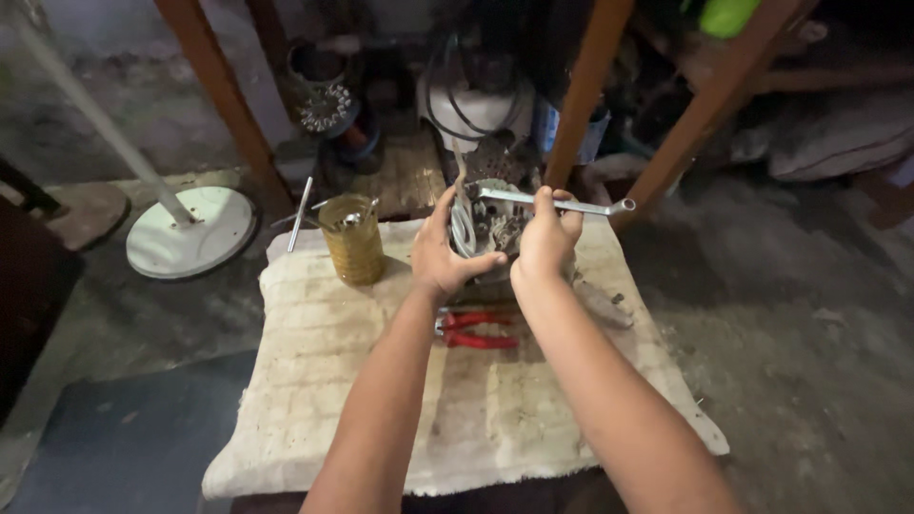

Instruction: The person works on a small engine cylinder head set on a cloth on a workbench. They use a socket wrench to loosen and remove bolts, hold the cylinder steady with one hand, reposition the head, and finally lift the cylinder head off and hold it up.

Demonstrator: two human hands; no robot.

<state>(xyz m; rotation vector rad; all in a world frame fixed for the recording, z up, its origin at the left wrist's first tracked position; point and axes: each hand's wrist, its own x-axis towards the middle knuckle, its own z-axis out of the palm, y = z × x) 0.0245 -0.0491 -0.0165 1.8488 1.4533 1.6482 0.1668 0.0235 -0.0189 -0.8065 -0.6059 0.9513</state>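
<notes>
On cloth [381, 419]: one motor part [495, 233], one wrench [557, 203], one red-handled pliers [476, 330], one yellow cup [352, 243]; two hands [447, 252] [547, 238].

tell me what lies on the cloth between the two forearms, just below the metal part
In the head view, red-handled pliers lie on the cloth between the forearms, just below the metal part that both hands hold.

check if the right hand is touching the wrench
Touching: the head view shows the right hand closed around the wrench, fingers wrapped over its shaft.
</notes>
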